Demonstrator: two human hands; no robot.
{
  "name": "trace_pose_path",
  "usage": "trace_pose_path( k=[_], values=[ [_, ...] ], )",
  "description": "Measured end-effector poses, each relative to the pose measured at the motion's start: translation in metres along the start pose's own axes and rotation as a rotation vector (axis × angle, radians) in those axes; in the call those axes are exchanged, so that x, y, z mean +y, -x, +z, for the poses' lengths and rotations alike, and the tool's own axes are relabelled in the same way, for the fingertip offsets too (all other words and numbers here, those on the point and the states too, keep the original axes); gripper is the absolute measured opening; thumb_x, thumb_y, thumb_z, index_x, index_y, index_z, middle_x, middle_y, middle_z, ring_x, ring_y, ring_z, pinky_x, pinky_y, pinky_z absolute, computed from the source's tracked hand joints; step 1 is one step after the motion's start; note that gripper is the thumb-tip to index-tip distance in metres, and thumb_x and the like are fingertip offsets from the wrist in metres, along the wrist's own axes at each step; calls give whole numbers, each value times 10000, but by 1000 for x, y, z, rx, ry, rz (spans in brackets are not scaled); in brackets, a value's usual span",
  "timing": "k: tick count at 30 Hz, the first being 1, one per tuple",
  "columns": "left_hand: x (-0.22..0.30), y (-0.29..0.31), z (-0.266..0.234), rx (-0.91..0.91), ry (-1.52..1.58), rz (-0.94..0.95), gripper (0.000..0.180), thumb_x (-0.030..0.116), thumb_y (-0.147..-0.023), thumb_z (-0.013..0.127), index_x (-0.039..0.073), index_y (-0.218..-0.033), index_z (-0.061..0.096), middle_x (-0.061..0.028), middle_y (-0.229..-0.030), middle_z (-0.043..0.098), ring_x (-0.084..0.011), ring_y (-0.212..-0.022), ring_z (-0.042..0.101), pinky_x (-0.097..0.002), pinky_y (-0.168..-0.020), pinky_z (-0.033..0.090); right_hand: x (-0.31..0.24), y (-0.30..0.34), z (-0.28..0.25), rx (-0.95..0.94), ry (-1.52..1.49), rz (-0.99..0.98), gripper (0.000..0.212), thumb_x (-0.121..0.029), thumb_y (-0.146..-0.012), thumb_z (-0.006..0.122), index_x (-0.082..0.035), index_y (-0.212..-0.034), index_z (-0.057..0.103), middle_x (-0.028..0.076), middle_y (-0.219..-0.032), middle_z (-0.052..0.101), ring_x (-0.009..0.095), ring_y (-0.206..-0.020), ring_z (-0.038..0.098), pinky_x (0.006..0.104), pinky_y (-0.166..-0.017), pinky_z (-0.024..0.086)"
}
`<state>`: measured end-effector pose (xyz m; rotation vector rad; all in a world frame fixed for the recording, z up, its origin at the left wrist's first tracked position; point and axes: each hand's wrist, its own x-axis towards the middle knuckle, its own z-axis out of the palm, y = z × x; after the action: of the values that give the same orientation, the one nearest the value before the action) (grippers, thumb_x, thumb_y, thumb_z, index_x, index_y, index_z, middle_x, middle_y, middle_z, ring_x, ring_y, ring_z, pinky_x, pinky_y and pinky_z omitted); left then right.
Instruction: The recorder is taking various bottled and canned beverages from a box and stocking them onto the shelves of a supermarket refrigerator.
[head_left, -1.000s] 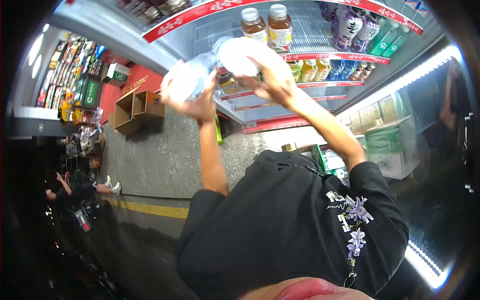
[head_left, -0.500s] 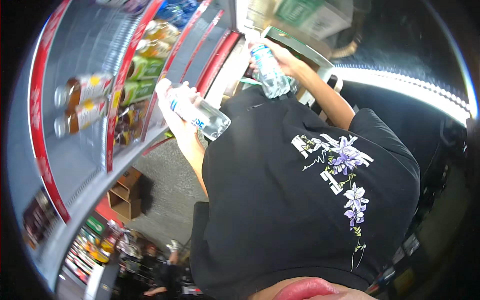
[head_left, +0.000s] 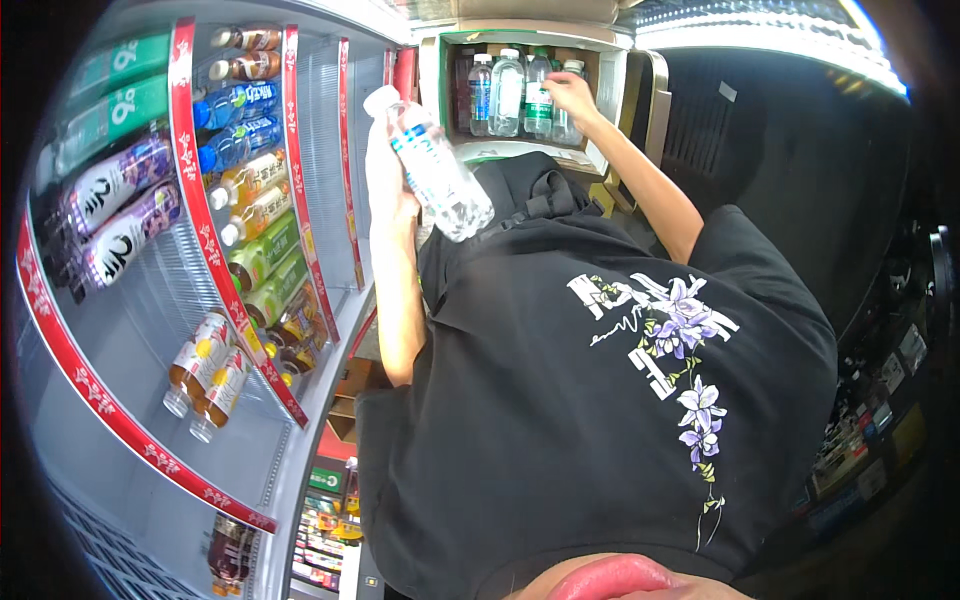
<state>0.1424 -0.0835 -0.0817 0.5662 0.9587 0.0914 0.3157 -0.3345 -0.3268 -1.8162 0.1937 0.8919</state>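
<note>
My left hand is wrapped round a clear plastic bottle with a white cap and a blue-and-white label. The bottle leans in front of my black shirt, cap toward the upper left. My right hand is at the open box, fingers curled at the upper part of a clear bottle on the right side. Its fingertips come close to the neighbouring green-labelled bottle. Further left in the box stand a clear bottle and a blue-labelled bottle.
On my left is an open fridge with red-edged shelves. These carry purple-labelled bottles, blue-capped bottles, green cartons and amber bottles. A bright light strip runs at the upper right.
My right hand has moved into the box; the bottle it held before is no longer out in front of me. My left hand has risen with its bottle. The view has turned, showing more shelves.
</note>
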Motion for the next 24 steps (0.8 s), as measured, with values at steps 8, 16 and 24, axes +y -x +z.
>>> trace_pose_path(
  k=[8,16,24],
  values=[
    [-19,-11,32,-212,-400,204,613,467,-1053,447,11,-1462,475,-123,-1491,541,-283,-1400,480,-435,-1169,361,-109,72,52,-760,-567,304,384,-273,-961,724,-40,-1258,656,86,-1084,736,180,-978,719,340,-825,609],
    [-18,11,-33,-132,-467,234,383,232,-1060,492,-27,-1330,572,-208,-1302,655,-282,-1184,655,-377,-1075,478,69,-26,5,579,284,138,418,-99,-740,786,-4,-1135,687,111,-1039,737,188,-936,695,343,-794,572],
    [-36,14,-89,167,-213,216,408,304,-1030,549,-17,-1272,614,-207,-1259,659,-285,-1142,659,-391,-1073,476,30,-70,49,74,579,-9,472,-207,-778,710,-47,-1221,681,259,-1202,701,377,-1171,666,430,-1014,530]
  ],
)
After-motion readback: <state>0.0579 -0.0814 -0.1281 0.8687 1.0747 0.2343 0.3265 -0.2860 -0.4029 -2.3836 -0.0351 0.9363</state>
